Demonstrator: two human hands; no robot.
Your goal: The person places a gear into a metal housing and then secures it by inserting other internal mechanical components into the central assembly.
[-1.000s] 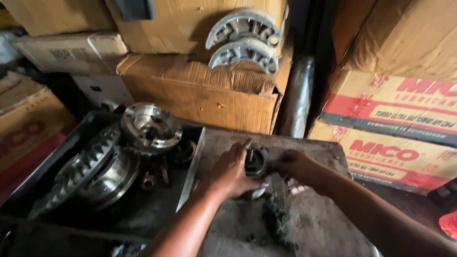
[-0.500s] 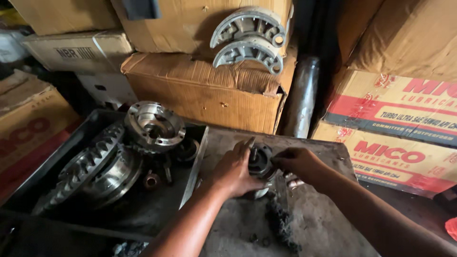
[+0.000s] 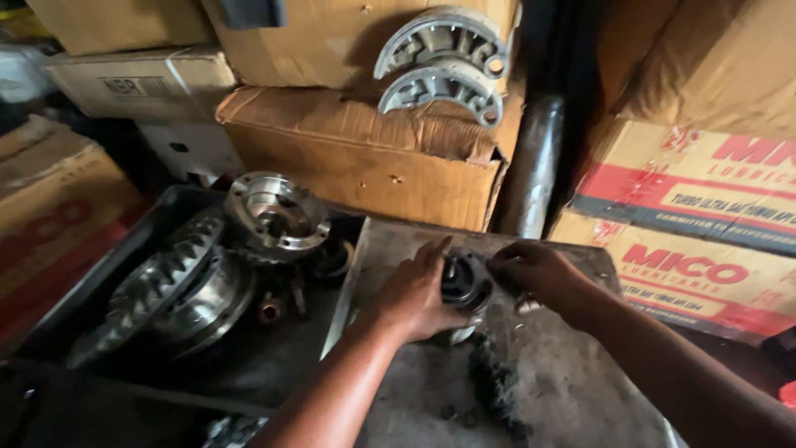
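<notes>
Left hand (image 3: 414, 294) is seen cupped around the left side of a small dark round metal part (image 3: 464, 280), fingers closed on it, wrist resting low over the grimy metal plate (image 3: 580, 390). The part is held upright between both hands, just above the plate's rear half. Right hand (image 3: 535, 270) is pinched onto the part's right and top edge, fingertips closed on it; whether something is being turned or pressed cannot be told.

Step judged: the part is being steadied and worked by both hands at once. A next move is judged to call for a firm two-sided hold and small finger motion, since the part is greasy-looking and small.

Left to right: a dark tray (image 3: 99, 274) is set just beside the plate's left edge, loaded with a large ring gear (image 3: 157, 286) and a flanged hub (image 3: 278, 211). Little spare room is left there. A clump of black debris (image 3: 493, 386) lies on the plate near the hands. Behind, a torn cardboard box (image 3: 365, 162) carries two brake shoes (image 3: 444, 62). A dark pipe (image 3: 531, 166) stands at the plate's rear. Printed cartons (image 3: 688, 224) crowd the right side. Open room is found mainly on the plate toward the viewer.
</notes>
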